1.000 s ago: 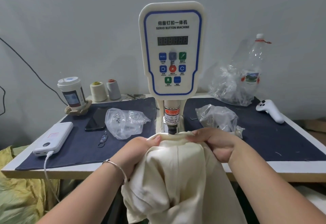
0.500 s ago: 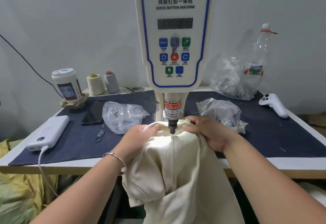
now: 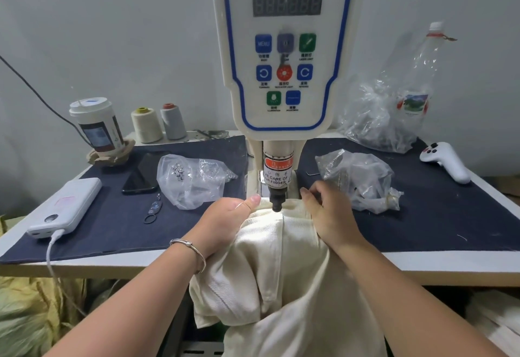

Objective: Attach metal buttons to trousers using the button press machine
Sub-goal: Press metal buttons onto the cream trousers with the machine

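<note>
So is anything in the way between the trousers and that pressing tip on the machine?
Nothing visible: the cream trousers lie right under the press tip. The left hand and right hand sit either side, clear of it.

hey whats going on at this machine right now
A person is fitting cream trousers under the punch of a servo button machine. The left hand grips the waistband to the left of the punch, thumb on top. The right hand rests on the cloth at the right, its fingers loosely curled and lifted near the punch. A small light falls on the fabric right under the punch tip. Bags of metal parts lie on the table.
</note>
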`<state>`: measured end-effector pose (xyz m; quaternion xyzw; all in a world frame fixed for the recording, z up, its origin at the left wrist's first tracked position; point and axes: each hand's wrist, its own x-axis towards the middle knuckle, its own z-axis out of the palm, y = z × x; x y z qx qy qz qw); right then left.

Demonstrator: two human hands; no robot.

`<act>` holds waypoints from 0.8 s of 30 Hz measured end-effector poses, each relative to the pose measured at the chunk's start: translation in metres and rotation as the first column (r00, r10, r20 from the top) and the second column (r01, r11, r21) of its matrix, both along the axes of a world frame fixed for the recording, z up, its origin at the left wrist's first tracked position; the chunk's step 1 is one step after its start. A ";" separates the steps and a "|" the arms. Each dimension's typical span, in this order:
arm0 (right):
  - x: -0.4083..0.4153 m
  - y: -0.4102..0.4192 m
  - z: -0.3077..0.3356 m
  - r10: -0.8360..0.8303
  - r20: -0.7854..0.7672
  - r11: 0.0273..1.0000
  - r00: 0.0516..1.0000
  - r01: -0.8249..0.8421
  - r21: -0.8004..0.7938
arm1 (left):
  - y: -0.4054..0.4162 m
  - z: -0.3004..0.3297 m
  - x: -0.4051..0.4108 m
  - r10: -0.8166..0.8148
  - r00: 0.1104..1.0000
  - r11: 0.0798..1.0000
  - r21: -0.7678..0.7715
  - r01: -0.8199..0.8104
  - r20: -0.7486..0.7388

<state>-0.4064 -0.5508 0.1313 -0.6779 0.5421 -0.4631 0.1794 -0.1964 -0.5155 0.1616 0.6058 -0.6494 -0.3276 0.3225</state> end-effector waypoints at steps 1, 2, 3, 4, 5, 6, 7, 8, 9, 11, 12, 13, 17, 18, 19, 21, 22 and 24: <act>0.001 0.001 -0.003 -0.018 0.011 1.000 1.000 0.018 -0.001 | -0.001 -0.003 0.000 0.002 1.000 1.000 -0.002 -0.002 -0.008; 0.001 0.002 -0.006 -0.037 0.021 0.999 0.999 0.038 -0.002 | -0.001 -0.005 0.001 0.007 1.000 1.000 -0.004 -0.007 -0.026; 0.002 0.004 -0.008 -0.057 0.025 0.998 0.998 0.057 0.001 | -0.002 -0.008 0.001 0.012 0.999 1.000 -0.015 -0.012 -0.039; 0.003 0.005 -0.009 -0.074 0.023 0.997 0.997 0.074 0.005 | -0.001 -0.010 0.001 0.016 0.999 0.999 -0.033 -0.017 -0.048; 0.003 0.005 -0.010 -0.085 0.020 0.996 0.996 0.085 0.008 | -0.002 -0.013 0.002 0.016 0.999 0.998 -0.054 -0.019 -0.041; 0.004 0.005 -0.011 -0.092 0.016 0.996 0.996 0.091 0.011 | -0.001 -0.015 0.002 0.017 0.999 0.997 -0.074 -0.020 -0.040; 0.004 0.005 -0.011 -0.096 0.012 0.995 0.995 0.096 0.015 | -0.002 -0.017 0.003 0.018 1.000 0.996 -0.090 -0.020 -0.024; 0.004 0.005 -0.011 -0.099 0.006 0.995 0.995 0.099 0.020 | -0.002 -0.019 0.004 0.022 1.000 0.994 -0.107 -0.023 -0.006; 0.004 0.006 -0.012 -0.102 0.003 0.994 0.995 0.102 0.024 | -0.003 -0.021 0.005 0.030 0.999 0.992 -0.120 -0.027 0.018; 0.004 0.006 -0.012 -0.104 0.004 0.994 0.995 0.104 0.024 | -0.003 -0.023 0.006 0.052 0.997 0.990 -0.131 -0.044 0.056; 0.004 0.006 -0.013 -0.104 0.006 0.994 0.995 0.103 0.022 | -0.003 -0.024 0.006 0.064 0.996 0.989 -0.134 -0.055 0.058; 0.004 0.006 -0.013 -0.104 0.010 0.994 0.995 0.104 0.020 | -0.003 -0.024 0.007 0.071 0.996 0.989 -0.135 -0.063 0.060; 0.004 0.005 -0.013 -0.106 0.023 0.994 0.994 0.105 0.014 | -0.002 -0.025 0.019 0.001 0.999 0.993 -0.118 0.004 0.039; 0.004 0.005 -0.014 -0.104 0.023 0.995 0.994 0.103 0.011 | -0.001 -0.025 0.023 -0.027 0.999 0.992 -0.122 0.030 0.025; 0.004 0.005 -0.014 -0.100 0.024 0.995 0.995 0.100 0.007 | 0.000 -0.026 0.027 -0.046 0.999 0.990 -0.132 0.047 0.012; 0.004 0.005 -0.015 -0.094 0.024 0.996 0.995 0.094 -0.003 | 0.003 -0.028 0.030 -0.048 0.999 0.983 -0.177 0.050 0.018; 0.003 0.005 -0.015 -0.093 0.023 0.996 0.995 0.093 -0.008 | 0.004 -0.029 0.029 -0.036 0.998 0.977 -0.210 0.045 0.047; 0.004 0.004 -0.015 -0.089 0.022 0.996 0.996 0.089 -0.018 | 0.007 -0.032 0.028 -0.009 0.993 0.961 -0.273 0.041 0.118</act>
